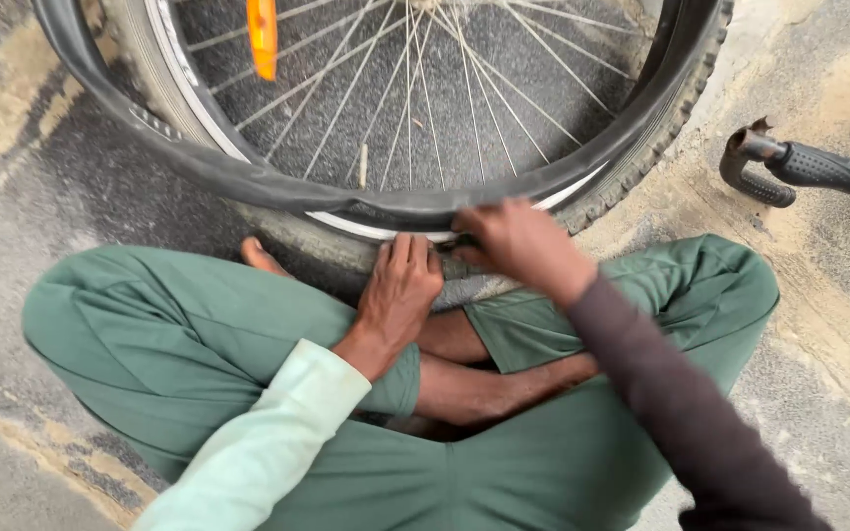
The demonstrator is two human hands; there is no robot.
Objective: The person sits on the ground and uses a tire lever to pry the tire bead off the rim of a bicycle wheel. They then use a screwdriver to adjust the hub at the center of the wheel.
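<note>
You sit cross-legged on rough, sandy asphalt in loose green trousers (179,344), a bicycle wheel (415,98) standing upright just in front of your knees. Its thin steel spokes fan out from the top of the frame to a bright metal rim (346,222), and an orange plastic reflector (263,34) is clipped among them. A smooth, matte black inner tube (248,179) hangs slack in a wide loop outside the rim, while the knobbly, dust-coated tyre (632,167) sags away from the rim at the bottom and right.

Your left hand (400,285), in a pale mint sleeve, presses flat with fingers together against the tyre's lower edge. Your right hand (518,246), in a dark sleeve, curls over the tube and rim at the wheel's lowest point; its fingers are bunched there, though you cannot tell exactly what they pinch. To the right, a ribbed black rubber handlebar grip (823,169) lies on the ground, well apart from the wheel.
</note>
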